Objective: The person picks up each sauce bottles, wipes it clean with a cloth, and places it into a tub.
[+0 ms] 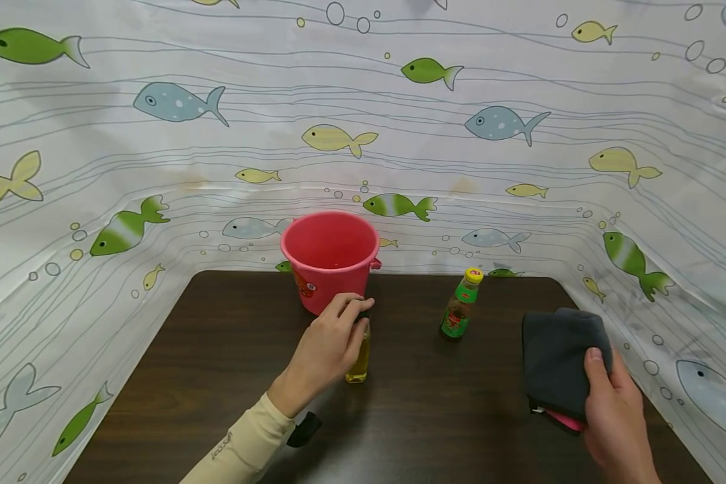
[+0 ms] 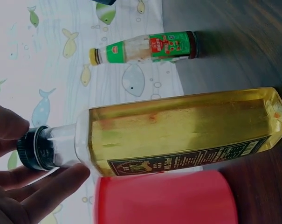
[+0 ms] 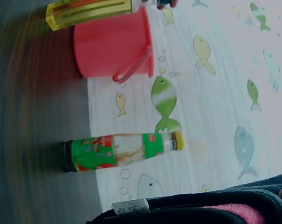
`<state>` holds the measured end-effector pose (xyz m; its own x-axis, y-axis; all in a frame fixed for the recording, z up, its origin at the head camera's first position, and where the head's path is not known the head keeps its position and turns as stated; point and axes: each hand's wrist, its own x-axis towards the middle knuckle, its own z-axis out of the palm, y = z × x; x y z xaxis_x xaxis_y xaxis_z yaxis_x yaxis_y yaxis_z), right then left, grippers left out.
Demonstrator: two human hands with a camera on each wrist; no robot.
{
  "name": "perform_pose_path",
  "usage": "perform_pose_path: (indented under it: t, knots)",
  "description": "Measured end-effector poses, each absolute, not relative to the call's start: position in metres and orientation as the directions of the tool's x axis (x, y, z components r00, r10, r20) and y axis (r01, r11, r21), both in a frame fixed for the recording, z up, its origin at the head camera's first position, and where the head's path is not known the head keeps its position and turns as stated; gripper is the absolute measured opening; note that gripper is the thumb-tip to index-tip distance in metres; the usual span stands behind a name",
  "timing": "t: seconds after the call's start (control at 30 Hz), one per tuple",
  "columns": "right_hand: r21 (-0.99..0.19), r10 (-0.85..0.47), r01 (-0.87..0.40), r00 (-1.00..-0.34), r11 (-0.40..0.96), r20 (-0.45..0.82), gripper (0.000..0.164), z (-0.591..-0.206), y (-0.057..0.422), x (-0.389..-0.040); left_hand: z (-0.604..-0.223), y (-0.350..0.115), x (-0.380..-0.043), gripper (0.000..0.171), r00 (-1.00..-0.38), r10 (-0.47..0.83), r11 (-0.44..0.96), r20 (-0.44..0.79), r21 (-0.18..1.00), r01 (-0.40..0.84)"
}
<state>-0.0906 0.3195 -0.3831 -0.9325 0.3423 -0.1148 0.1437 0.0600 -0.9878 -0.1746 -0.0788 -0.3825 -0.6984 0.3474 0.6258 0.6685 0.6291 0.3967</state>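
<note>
The fingers of the left hand (image 1: 329,339) are bent in close around the black cap (image 2: 33,147) and clear neck of an oil bottle (image 2: 187,130), one on either side of the cap, in a narrow hold from above. The fingers of the right hand (image 1: 620,413) grip a folded dark grey cloth (image 1: 559,363), the thumb pressed flat on its upper face; a pink fluffy lining (image 3: 238,212) and a white tag (image 3: 131,206) show at its edge.

The oil bottle is roughly upright, filled with yellow liquid, in front of a pink bucket (image 1: 351,286); whether its base touches the tabletop (image 1: 435,403) is hard to tell. The bucket stands near the back edge, its handle (image 3: 134,65) hanging down its side. To the right of the bucket, well apart from it, a sauce bottle (image 1: 458,312) with a yellow cap and green labels stands between the oil bottle and the cloth. Beyond the tabletop, a white sheet (image 1: 351,74) printed with green, blue and yellow fish surrounds the back and sides.
</note>
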Motion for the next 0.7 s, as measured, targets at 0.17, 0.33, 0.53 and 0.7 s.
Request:
perform_pose_path:
  t: [0.17, 0.33, 0.53, 0.7]
  knots:
    - [-0.982, 0.358, 0.148, -0.929, 0.115, -0.098, 0.066, -0.378, 0.312, -0.085, -0.383, -0.079, -0.174, 0.037, -0.694, 0.324, 0.626, 0.643, 0.404, 0.667]
    - [-0.957, 0.397, 0.213, -0.910, 0.198, -0.121, 0.062, -0.372, 0.300, -0.082, -0.378, -0.079, -0.174, 0.034, -0.685, 0.307, 0.612, 0.660, 0.414, 0.673]
    - [-0.900, 0.418, 0.232, -0.906, 0.368, -0.062, 0.054, -0.372, 0.281, -0.076, -0.375, -0.081, -0.174, 0.032, -0.688, 0.314, 0.603, 0.655, 0.422, 0.677]
    - [-0.872, 0.448, 0.254, -0.893, 0.418, -0.045, 0.052, -0.370, 0.263, -0.074, -0.375, -0.081, -0.174, 0.031, -0.689, 0.310, 0.602, 0.655, 0.425, 0.676]
